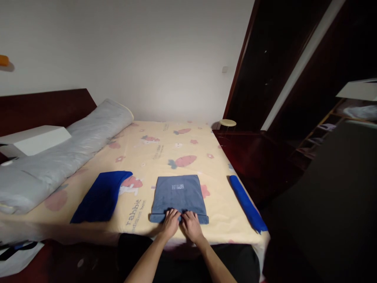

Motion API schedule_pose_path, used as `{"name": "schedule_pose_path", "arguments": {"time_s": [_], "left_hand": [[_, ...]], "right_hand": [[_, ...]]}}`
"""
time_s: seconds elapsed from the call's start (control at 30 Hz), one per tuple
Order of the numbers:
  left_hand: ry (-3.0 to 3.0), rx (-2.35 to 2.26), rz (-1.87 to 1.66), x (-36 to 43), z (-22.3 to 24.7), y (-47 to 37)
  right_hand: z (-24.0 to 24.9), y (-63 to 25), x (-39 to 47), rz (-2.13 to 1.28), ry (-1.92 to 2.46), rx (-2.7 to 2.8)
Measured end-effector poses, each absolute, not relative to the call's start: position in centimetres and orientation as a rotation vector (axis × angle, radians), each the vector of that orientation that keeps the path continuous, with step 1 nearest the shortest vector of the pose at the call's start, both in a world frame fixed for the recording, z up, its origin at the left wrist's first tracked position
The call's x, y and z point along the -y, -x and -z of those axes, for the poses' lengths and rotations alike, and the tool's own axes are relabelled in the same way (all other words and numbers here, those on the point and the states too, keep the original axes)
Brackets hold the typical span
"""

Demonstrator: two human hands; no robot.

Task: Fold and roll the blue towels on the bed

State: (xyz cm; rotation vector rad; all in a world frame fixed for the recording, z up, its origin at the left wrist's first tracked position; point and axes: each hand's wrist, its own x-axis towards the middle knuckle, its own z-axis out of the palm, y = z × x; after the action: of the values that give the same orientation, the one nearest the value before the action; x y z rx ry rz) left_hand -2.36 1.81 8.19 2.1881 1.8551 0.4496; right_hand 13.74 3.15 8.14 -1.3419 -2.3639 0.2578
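A grey-blue cloth (180, 192) with white lettering lies flat on the bed, its near edge rolled into a narrow band. My left hand (171, 223) and my right hand (191, 226) are side by side on the middle of that band, fingers curled over it. To the left, a dark blue cloth (100, 196) is spread out with one corner slightly bent. A bright blue rolled cloth (246, 203) lies along the bed's right edge.
The bed (218, 220) has a yellow patterned sheet. On its left are a long grey rolled bedding (88, 129) and a white box (44, 139). Beyond its far right corner stands a round stool (227, 123). Shelves (321, 129) are at the right.
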Motion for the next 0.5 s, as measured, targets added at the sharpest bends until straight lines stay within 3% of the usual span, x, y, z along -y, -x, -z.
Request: {"name": "schedule_pose_path", "arguments": {"time_s": [0.33,0.5], "left_hand": [[-2.106,-1.874,-0.572,-1.0,-7.2,2.8],[-2.092,-1.959,-0.563,-1.3,-7.1,1.6]], "right_hand": [[-7.3,-21.0,-4.7,-0.095,1.76,2.116],[-8.0,-17.2,-4.2,-0.224,1.437,2.332]]}}
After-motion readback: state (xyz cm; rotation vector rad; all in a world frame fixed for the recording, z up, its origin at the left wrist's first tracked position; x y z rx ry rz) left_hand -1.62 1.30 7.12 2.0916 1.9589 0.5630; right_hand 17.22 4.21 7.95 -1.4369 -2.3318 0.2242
